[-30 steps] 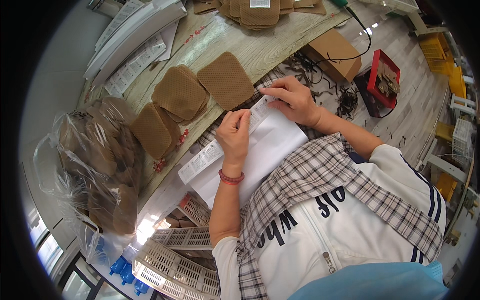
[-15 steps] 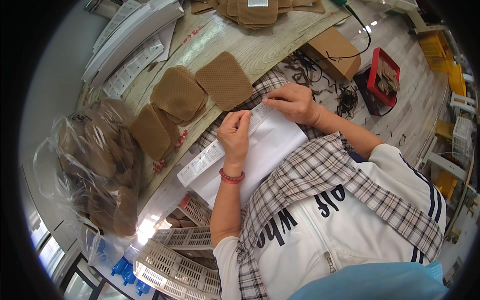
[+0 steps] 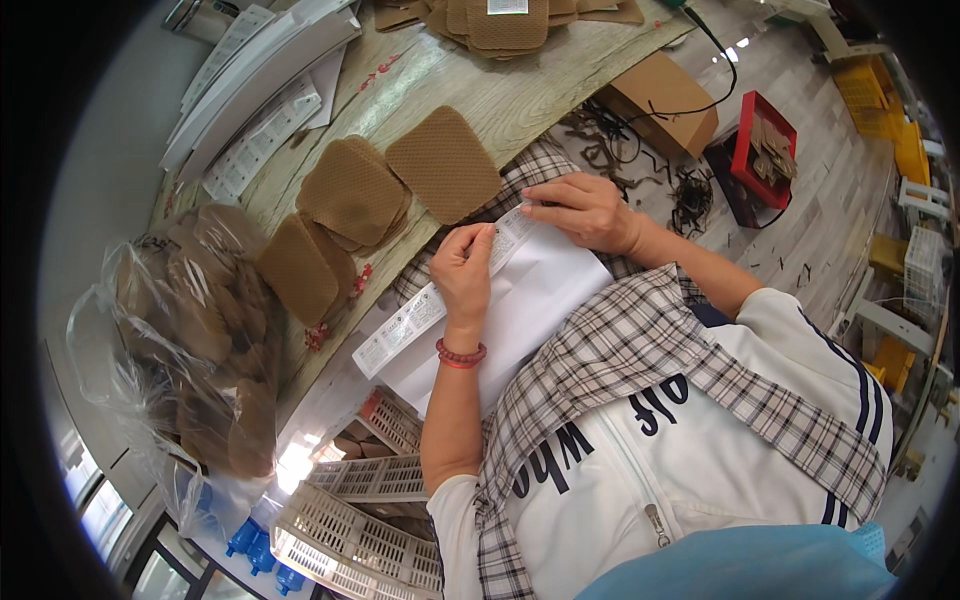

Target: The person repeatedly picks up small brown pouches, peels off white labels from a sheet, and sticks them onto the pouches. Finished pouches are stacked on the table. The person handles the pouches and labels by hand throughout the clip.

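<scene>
A white sheet of printed labels (image 3: 402,328) lies slantwise over my lap, its printed strip along the far edge and white paper below. My left hand (image 3: 463,275) pinches that strip near its middle, thumb against the curled fingers. At the strip's upper right end, my right hand (image 3: 585,212) has thumb and fingertips closed on the sheet's corner; whether a single label is between them is too small to tell. Just beyond the hands, a brown textured pad (image 3: 443,165) lies at the table's edge. Left of it are stacks of similar pads (image 3: 352,192).
The wood-patterned table (image 3: 440,80) carries more stacked pads (image 3: 508,30) and piled label sheets (image 3: 262,90). A clear plastic bag of brown pieces (image 3: 205,330) stands at left. On the floor are a cardboard box (image 3: 660,100), a red box (image 3: 768,150) and white plastic crates (image 3: 350,530).
Both hands keep their grip on the label sheet, almost unmoved. The whole view has shifted very slightly.
</scene>
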Motion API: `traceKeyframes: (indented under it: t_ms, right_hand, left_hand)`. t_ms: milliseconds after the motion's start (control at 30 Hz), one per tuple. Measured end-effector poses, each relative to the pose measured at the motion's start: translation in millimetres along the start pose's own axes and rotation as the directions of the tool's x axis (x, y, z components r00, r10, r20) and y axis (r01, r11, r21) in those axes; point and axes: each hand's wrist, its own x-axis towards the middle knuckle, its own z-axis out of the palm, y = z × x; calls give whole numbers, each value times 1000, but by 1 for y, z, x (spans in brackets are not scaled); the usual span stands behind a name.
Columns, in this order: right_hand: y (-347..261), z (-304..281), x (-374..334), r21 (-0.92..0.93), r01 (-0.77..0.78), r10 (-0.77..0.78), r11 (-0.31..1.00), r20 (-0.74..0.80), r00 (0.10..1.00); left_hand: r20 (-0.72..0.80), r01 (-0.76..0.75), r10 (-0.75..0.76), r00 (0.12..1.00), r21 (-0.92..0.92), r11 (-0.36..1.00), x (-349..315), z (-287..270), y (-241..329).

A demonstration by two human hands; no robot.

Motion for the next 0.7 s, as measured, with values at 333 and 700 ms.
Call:
traceKeyframes:
  t_ms: [333, 700]
  right_hand:
    - [-8, 3, 1, 277, -339, 361, 899, -32, 932]
    - [-11, 3, 8, 226, -409, 410, 884, 47, 911]
  left_hand:
    - [22, 8, -8, 1000, 19, 1000, -3, -1, 0]
    - [5, -23, 22, 1000, 45, 999, -3, 1, 4]
